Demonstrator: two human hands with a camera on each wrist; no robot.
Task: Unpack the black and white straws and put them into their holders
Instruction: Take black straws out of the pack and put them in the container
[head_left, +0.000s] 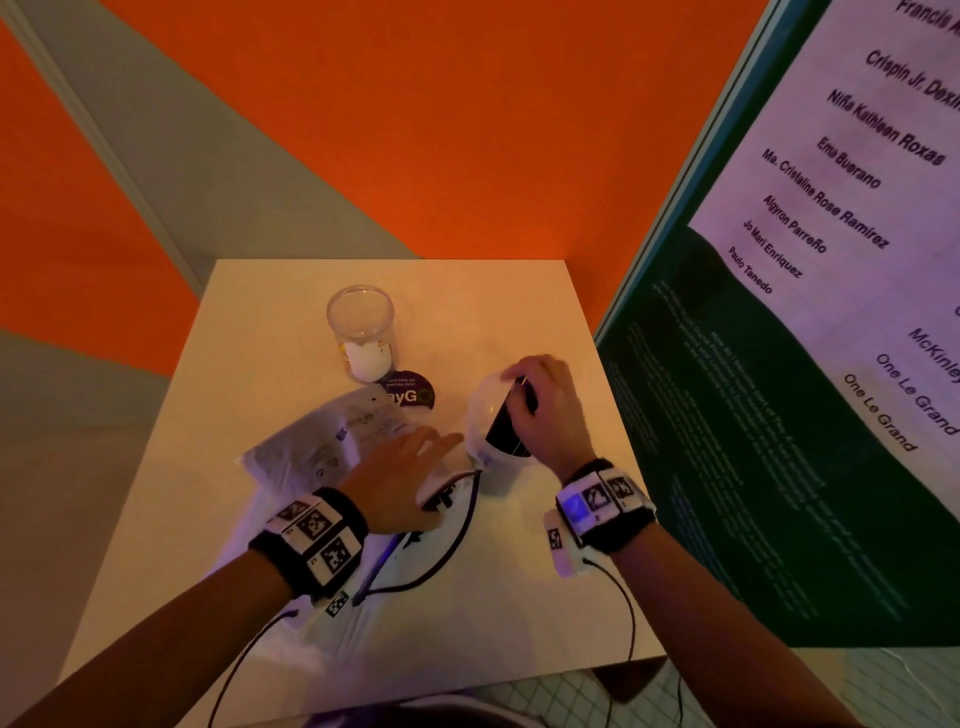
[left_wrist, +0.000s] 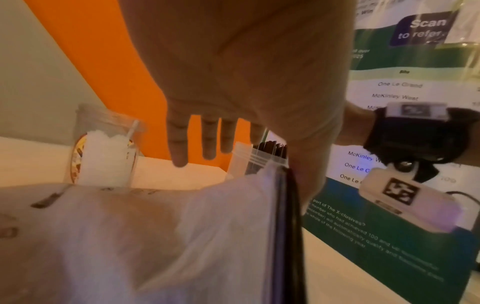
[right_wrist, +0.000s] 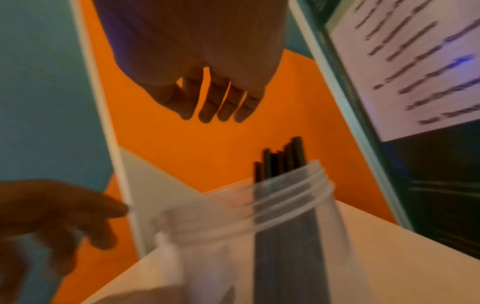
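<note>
Upright, ends pointing up past the rim, the bundle of black straws (right_wrist: 281, 164) stands in the clear threaded plastic jar (right_wrist: 259, 205) on the white surface (head_left: 519, 597), right hand (head_left: 545, 410) above it with fingers straight, left hand (head_left: 400, 467) relaxed beside it.

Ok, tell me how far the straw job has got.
Done: black straws stand in the clear jar. In hand: the right hand hovers above them with straight fingers; the left hand reaches over the plastic bags. Left: the far jar looks only partly filled with white straws.
</note>
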